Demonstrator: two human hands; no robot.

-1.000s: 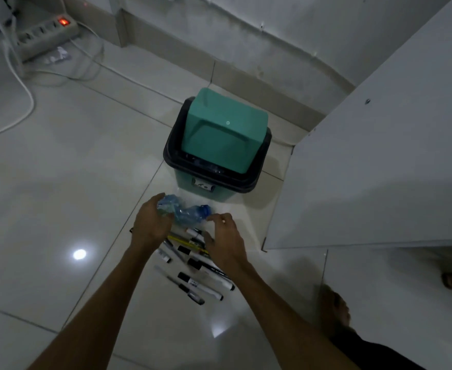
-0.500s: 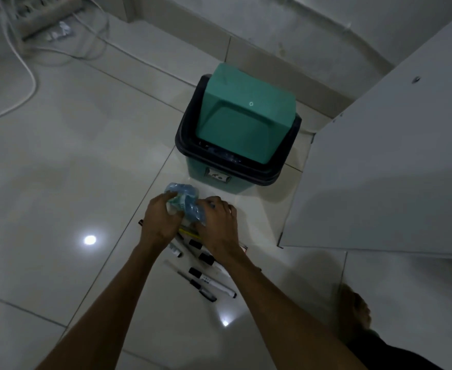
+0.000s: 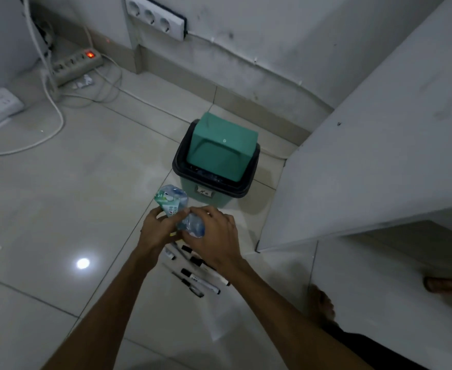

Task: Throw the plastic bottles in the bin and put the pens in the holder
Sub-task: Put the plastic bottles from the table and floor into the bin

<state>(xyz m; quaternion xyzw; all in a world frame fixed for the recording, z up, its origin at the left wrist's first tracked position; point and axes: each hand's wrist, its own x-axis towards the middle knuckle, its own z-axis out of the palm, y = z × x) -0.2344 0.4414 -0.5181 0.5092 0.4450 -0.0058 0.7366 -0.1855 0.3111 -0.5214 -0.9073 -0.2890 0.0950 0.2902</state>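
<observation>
Above the floor tiles, between me and the bin: both my hands, wrapped on one crushed bottle.

Left hand (image 3: 157, 231): fingers curled around the labelled end of the plastic bottle (image 3: 178, 206), thumb on top.

Right hand (image 3: 214, 236): closed over the bottle's near end, fingers bent across the clear, crumpled plastic (a blue patch shows under my palm; I cannot tell if it is the cap).

Bottle: squashed, clear with a green and white label, tilted so its far end points up and left, held off the floor just on the near side of the bin.

Bin (image 3: 217, 161): green body, black rim, green swing lid sitting shut; it stands on the floor (image 3: 59, 196) beside the white cabinet (image 3: 366, 156) on the right.

Pens (image 3: 198, 279): several black-and-white markers lying loose on the tile below my wrists, near me, partly hidden by my right hand and forearm. A yellow one just peeks out between my hands.

Holder: not in my sight.

Far left: a power strip (image 3: 75, 65) with a red switch lit, white cables trailing across the tile.

Near right: my bare foot (image 3: 322, 307) by the cabinet's corner.
</observation>
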